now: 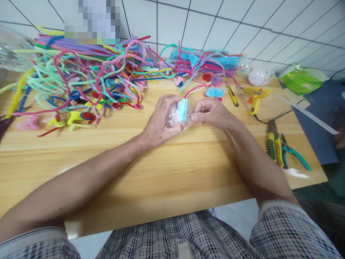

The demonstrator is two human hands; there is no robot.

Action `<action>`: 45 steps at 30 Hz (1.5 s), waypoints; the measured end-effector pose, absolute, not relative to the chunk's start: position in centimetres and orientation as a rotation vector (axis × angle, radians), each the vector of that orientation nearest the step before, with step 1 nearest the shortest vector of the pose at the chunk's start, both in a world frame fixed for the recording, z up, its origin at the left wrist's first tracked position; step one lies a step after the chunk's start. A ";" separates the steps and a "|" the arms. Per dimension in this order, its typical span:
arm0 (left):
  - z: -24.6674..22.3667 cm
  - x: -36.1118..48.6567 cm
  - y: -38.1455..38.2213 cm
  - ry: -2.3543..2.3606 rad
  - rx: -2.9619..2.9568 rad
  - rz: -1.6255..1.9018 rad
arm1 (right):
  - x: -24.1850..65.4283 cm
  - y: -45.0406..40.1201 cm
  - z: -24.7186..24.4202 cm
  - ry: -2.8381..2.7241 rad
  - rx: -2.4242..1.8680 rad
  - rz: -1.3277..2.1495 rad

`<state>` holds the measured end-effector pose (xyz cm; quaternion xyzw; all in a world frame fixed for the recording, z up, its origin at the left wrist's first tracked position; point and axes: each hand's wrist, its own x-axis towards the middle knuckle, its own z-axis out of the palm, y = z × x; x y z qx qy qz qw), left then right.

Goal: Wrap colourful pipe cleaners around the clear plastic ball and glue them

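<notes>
My left hand (159, 124) is wrapped around a clear, round plastic ball (188, 120) just above the table. Across the ball runs a shiny pale band (183, 109) in blue, green and pink tones. My right hand (212, 112) is closed in a pinch at the ball's right edge; whatever its thumb and forefinger grip is too small to make out. Behind the ball, a pink pipe cleaner (195, 88) stretches away to the upper right. A light-blue bow (214, 92) of pipe cleaners lies beyond my right hand.
Tangled pipe cleaners (81, 72) fill the table's back left, with bundles (207, 63) along the wall. To the right lie a yellow box cutter (232, 95), a yellow glue gun (254, 97) with a cord, wire strippers (274, 144) and teal-handled pliers (296, 154).
</notes>
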<state>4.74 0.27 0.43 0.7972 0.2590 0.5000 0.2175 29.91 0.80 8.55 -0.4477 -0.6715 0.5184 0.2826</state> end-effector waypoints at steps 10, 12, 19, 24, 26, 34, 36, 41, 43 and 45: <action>0.4 4.6 0.3 0.707 2.265 1.368 | 29.7 0.1 8.7 -1.774 -1.173 1.350; 0.4 4.6 0.3 0.707 2.268 1.366 | 29.8 0.2 8.5 -1.755 -1.182 1.360; 0.4 4.8 -0.1 0.743 2.229 1.370 | 30.5 0.5 8.0 -1.590 -1.168 1.335; 0.0 4.9 -0.4 0.789 2.205 1.420 | 31.7 1.3 7.0 -1.587 -1.418 1.134; -0.1 5.0 -0.4 0.785 2.196 1.453 | 32.2 1.6 6.5 -1.671 -1.556 1.023; -0.2 5.0 -0.4 0.777 2.198 1.457 | 29.7 -0.9 7.1 -1.644 -1.259 1.020; -0.2 5.0 -0.3 0.776 2.208 1.448 | 28.7 -1.5 7.2 -1.628 -1.156 1.130; -0.1 5.1 -0.3 0.754 2.207 1.446 | 28.0 -1.6 6.3 -1.621 -1.086 1.180; 0.0 5.2 -0.3 0.742 2.216 1.451 | 28.1 -1.5 6.0 -1.619 -1.090 1.163; 0.1 5.2 -0.2 0.721 2.221 1.464 | 28.1 -1.4 5.9 -1.616 -1.094 1.150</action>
